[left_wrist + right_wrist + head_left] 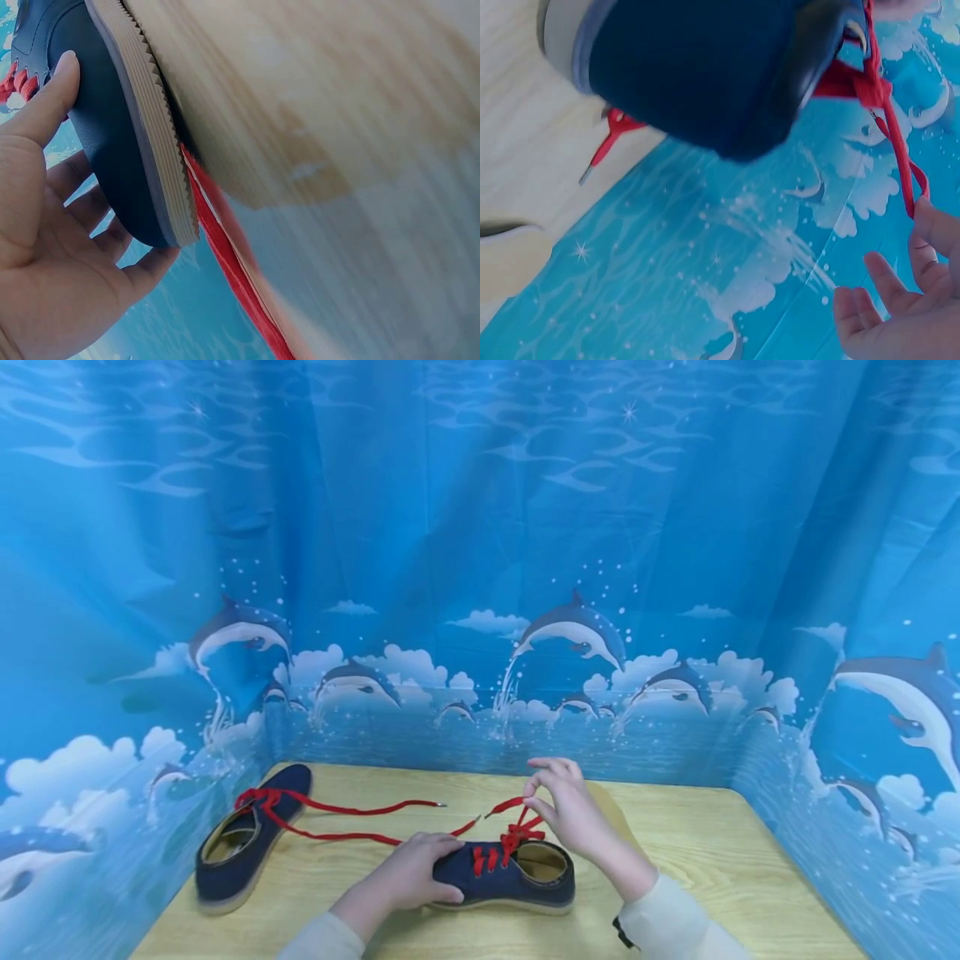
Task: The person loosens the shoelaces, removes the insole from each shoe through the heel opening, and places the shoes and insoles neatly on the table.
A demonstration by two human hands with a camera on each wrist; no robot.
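A navy shoe (517, 889) with red lacing lies sideways in front of me, toe to the left, heel to the right. My left hand (411, 872) grips its toe, thumb on the near side and fingers across the far side. Above the shoe's opening, my right hand (566, 806) pinches a loop of the red shoelace (900, 161) between thumb and forefinger, drawn up from the knot (513, 837). The other right fingers are spread apart. In the left wrist view, a red lace (232, 266) runs past the sole (161, 142).
A second navy shoe (225, 881) stands at the left of the wooden table (712, 877). Its long red laces (352, 811) stretch rightward toward the first shoe. Behind my right hand lies a tan rounded thing (617, 818). A blue dolphin-print curtain (480, 568) encloses the table's back and sides.
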